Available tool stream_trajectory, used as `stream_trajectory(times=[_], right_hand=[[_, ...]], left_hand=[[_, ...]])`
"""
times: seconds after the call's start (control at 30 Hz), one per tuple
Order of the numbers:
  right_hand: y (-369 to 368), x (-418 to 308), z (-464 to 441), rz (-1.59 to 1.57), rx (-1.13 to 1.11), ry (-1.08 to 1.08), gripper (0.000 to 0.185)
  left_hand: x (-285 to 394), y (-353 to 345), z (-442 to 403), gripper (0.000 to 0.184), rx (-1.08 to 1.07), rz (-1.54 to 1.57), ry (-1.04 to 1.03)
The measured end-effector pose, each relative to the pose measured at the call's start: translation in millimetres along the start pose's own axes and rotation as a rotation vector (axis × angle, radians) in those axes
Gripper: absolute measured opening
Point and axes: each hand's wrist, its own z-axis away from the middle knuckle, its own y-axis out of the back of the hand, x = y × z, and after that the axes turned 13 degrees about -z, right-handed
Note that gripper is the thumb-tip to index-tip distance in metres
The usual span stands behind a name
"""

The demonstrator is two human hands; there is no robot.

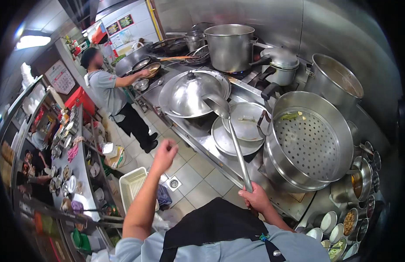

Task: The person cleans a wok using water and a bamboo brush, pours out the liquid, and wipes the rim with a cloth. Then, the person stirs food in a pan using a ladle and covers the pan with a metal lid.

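ladle (236,146), its bowl end near the domed lid (189,94) and flat lid (255,110), likely handles steadiest with fingers of the right hand (257,197) clasped firmly round its handle, while the left hand (164,154), loosely curled and empty, is best held clear.

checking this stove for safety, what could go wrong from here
The ladle in the right hand reaches over the flat lid and close to the domed lid, so a swing might knock either one. A blue flame shows under the tall pot; the lidded pot's nearby black handles could get hot.
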Motion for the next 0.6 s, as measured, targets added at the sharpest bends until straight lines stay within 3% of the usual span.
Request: stream_trajectory(times=[0.07, 0.27, 0.37, 0.4, 0.47, 0.5, 0.6], right_hand=[[-1.0, 3.6, -9.8, 0.032, 0.069, 0.030, 0.025], [-31.7, 4.1, -14.8, 0.161, 0.366, 0.040, 0.028], [-71.4, 12.8, -18.9, 0.174, 0.506, -0.002, 0.027], [-82.5, 16.4, -23.1, 0.223, 0.534, 0.085, 0.028], [-107.7, 32.4, -28.6, 0.317, 0.615, 0.239, 0.028], [-120.4, 25.9, -28.4, 0.275, 0.645, 0.174, 0.030], [-150.7, 14.9, -31.8, 0.255, 0.741, 0.177, 0.031]], left_hand=[[41.5, 21.3, -76.7, 0.035, 0.037, -0.136, -0.120], [40.6, 4.9, -318.5, 0.052, 0.160, -0.482, -0.326], [61.8, -4.5, -379.2, 0.067, 0.028, -0.673, -0.230], [64.9, -9.3, -394.8, 0.071, 0.002, -0.707, -0.246], [51.8, -29.1, -440.5, 0.069, -0.112, -0.841, -0.342], [47.9, -38.0, -465.5, 0.064, -0.224, -0.916, -0.378], [55.9, -41.5, -472.6, 0.055, -0.192, -0.940, -0.411]])
